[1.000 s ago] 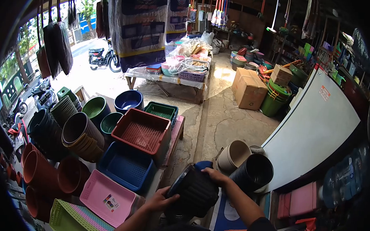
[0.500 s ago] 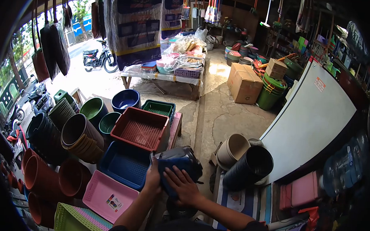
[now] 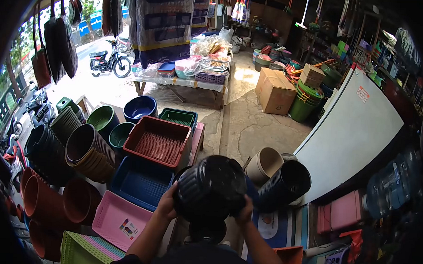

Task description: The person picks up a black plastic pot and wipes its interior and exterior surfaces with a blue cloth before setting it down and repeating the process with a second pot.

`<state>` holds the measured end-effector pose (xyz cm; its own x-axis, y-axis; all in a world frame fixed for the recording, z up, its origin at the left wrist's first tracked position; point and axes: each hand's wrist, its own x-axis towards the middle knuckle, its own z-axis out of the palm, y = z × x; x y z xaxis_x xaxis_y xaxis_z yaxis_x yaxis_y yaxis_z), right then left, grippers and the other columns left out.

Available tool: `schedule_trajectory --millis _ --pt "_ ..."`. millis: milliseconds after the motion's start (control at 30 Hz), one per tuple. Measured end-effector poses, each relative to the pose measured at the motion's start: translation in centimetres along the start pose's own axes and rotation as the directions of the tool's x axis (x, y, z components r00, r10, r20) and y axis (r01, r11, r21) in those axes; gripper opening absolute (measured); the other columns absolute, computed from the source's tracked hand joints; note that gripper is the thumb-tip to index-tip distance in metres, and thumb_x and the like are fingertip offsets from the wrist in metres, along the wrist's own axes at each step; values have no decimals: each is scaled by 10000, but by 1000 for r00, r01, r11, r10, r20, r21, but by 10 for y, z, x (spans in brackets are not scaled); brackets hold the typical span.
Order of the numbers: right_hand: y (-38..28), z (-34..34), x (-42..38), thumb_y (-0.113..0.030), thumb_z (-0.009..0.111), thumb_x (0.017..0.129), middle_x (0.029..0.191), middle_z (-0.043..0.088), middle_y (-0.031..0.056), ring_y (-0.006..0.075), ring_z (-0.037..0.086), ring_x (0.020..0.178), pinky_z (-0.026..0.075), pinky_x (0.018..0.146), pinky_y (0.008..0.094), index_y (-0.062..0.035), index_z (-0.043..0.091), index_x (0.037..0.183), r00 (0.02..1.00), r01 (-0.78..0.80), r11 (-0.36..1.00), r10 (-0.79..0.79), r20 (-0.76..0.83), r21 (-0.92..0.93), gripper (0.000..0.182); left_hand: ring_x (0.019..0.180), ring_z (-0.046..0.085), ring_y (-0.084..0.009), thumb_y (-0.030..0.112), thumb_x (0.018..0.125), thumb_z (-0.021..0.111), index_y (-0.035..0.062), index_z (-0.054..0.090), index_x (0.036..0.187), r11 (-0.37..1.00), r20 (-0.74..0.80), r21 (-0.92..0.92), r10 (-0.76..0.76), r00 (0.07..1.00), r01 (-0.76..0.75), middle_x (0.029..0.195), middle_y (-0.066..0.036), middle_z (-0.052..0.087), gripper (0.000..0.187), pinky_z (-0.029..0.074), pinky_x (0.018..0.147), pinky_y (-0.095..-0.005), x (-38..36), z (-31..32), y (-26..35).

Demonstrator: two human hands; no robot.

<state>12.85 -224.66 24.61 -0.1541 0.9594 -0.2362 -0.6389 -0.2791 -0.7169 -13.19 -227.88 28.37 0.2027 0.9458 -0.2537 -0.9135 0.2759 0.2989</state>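
A black ribbed plastic pot (image 3: 212, 185) is held up in front of me, its rounded base turned upward. My left hand (image 3: 168, 202) grips its left side, fingers partly hidden behind it. On the opposite side, my right hand (image 3: 246, 211) is closed round the edge. Below the pot another round black item (image 3: 207, 232) shows in part. Close to my left hand lie a blue basket (image 3: 142, 183) and a pink basket (image 3: 122, 217) with a label. Right of my right hand leans a stack of dark pots (image 3: 284, 185), beside a beige pot (image 3: 264, 165).
A red-brown basket (image 3: 157, 139) tops a stack ahead on the left, near stacked brown pots (image 3: 81, 199). A cardboard box (image 3: 276, 90) stands on the floor ahead. The white panel (image 3: 356, 127) leans at right. Bags hang above a goods table (image 3: 176, 84).
My right hand has left the top face of the dark item and now holds the right side. The pot is turned base up, held between both hands. The view shifted slightly.
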Motion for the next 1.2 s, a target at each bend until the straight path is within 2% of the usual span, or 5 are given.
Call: schedule_trajectory --millis 300,600,867,933,1200 --pt "-111 24 51 -319 520 884 1149 640 148 221 614 1041 464 932 336 19 569 1220 789 -430 498 613 -45 -753 479 943 536 -105 291 957 585 -3 482 1248 634 38 771 44 998 -58 1048 -55 577 426 452 850 -264 -4 20 -21" --pt "-75 101 -31 -397 643 745 1532 298 108 307 254 1418 150 1150 503 -182 374 1460 688 704 -489 289 665 -516 794 924 608 -145 250 958 580 6 498 1226 655 -22 731 299 954 -188 1049 -90 623 372 509 822 -286 15 10 -37" --pt "-1 20 -53 -469 533 791 1541 255 165 355 178 1439 86 1150 498 -133 445 1419 594 557 -462 -359 720 -690 717 1090 617 -291 259 1001 452 -30 466 1264 960 -60 220 190 980 -172 1212 -191 591 390 507 957 -429 14 -1 -7" --pt "-10 33 -49 -400 519 817 1536 231 215 369 178 1437 86 1142 505 -100 429 1425 622 673 102 -615 485 -733 684 1109 607 -294 269 1005 438 -26 461 1277 982 -37 174 83 996 -75 1244 -195 573 402 507 955 -435 8 -5 -7" --pt "-68 43 -21 -244 483 878 1527 293 152 369 242 1412 144 1141 468 -128 340 1469 884 420 98 -270 382 -902 620 1066 619 -254 253 993 475 1 434 1284 907 -38 421 25 999 -7 1167 -161 597 387 517 934 -410 -2 -34 -24"
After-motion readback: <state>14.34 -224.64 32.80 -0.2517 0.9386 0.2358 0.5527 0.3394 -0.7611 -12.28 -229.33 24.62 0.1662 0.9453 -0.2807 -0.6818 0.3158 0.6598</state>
